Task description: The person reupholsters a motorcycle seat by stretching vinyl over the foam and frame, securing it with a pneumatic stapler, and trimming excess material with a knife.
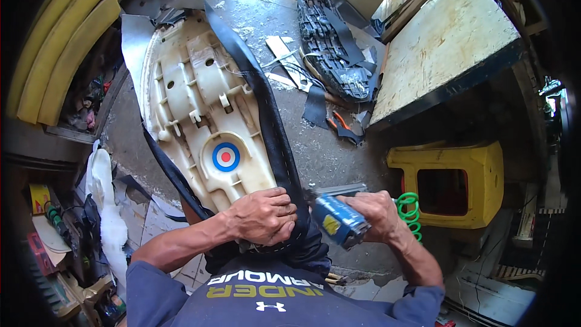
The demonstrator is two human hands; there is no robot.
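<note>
A cream plastic motorcycle seat base (187, 72) lies underside up over my lap, its far end resting toward the top. Black cover material (264, 106) is wrapped round its rim, with a loose grey-backed flap at the far left. A round blue, white and red sticker (226, 157) marks the near part. My left hand (261, 217) is closed on the cover's edge at the near end. My right hand (375, 213) grips a blue staple gun (340, 221), its nose close to the right rim; contact is hard to tell. A green coiled hose (410, 213) trails behind that hand.
A black seat base (330, 42) with scraps lies ahead on the grey floor, near orange-handled pliers (344, 127). To the right stand a worn board-topped bench (445, 48) and a yellow stool (445, 184). Yellow padded pieces (66, 54) fill the far left; white foam (106, 200) lies below.
</note>
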